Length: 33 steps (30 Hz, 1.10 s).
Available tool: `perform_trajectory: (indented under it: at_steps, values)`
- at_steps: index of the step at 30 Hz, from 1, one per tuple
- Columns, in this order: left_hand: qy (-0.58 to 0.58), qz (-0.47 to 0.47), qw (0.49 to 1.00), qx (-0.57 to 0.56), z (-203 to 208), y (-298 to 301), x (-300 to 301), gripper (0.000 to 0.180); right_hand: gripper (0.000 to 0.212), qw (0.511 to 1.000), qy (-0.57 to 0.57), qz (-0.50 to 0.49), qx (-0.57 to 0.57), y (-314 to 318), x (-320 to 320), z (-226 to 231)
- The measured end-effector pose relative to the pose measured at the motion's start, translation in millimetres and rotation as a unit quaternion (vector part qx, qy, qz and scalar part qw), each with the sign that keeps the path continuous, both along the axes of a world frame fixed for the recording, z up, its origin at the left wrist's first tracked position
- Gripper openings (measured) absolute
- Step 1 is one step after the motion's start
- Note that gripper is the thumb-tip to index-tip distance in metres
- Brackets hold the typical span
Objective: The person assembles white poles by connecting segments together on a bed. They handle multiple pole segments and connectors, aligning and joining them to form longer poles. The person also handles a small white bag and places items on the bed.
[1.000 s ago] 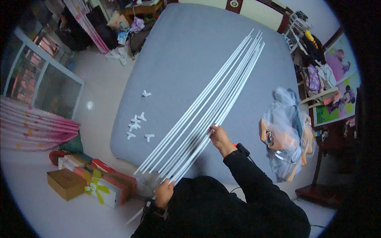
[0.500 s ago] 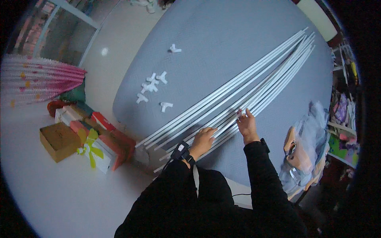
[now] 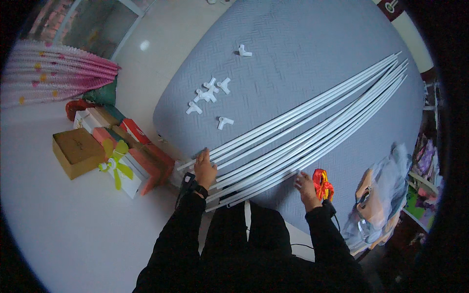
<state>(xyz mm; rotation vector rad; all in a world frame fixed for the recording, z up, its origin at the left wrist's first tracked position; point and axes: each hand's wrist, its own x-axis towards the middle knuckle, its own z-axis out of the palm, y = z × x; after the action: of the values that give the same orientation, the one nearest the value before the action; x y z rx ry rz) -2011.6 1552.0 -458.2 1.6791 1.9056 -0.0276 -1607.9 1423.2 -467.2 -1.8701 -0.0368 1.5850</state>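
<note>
Many long white tubes [image 3: 293, 139] lie side by side in a slanting bundle across the grey-blue bed cover. Over the near left ends of the tubes rests my left hand [image 3: 205, 171], its fingers stretched out across the upper ones. My right hand [image 3: 307, 189] is at the lower edge of the bundle, fingers loosely bent and apart, with nothing visible in them. Just right of it lies a red and orange bundle [image 3: 322, 185]. Several white plastic connectors [image 3: 207, 92] are clustered beyond the tubes. One connector [image 3: 225, 122] sits nearer, another [image 3: 245, 51] farther off.
The padded bed cover [image 3: 303, 44] spreads under everything. Clear plastic wrapping with peach-coloured pieces [image 3: 373, 200] lies at the right edge. On the floor at left stand a cardboard box [image 3: 78, 152], other boxes and a yellow-green fan-shaped thing [image 3: 118, 164]. A pink curtain [image 3: 63, 73] hangs behind.
My left hand has shifted left to the tube ends. The right hand has come off the middle of the tubes toward their lower edge. The red-orange bundle now shows beside it. The view has shifted.
</note>
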Motion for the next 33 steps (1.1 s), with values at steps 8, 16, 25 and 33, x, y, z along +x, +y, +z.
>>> perform_trajectory:
  at_steps: [8,16,25,33]
  values:
    - [-0.104,0.047,0.979,0.171,3,103,0,0.077,0.065,0.777,-0.453,0.354,0.257,29,-54,18]
    - [-0.097,0.073,0.985,0.123,-23,169,1,0.085,0.058,0.777,-0.44,0.331,0.306,178,-89,-10]
    - [-0.198,0.038,0.978,0.046,3,77,30,0.082,0.056,0.796,-0.34,0.423,0.268,94,-107,16]
    - [-0.126,0.377,0.918,-0.017,-25,-98,-131,0.065,0.058,0.878,-0.253,0.407,0.009,2,-105,22]
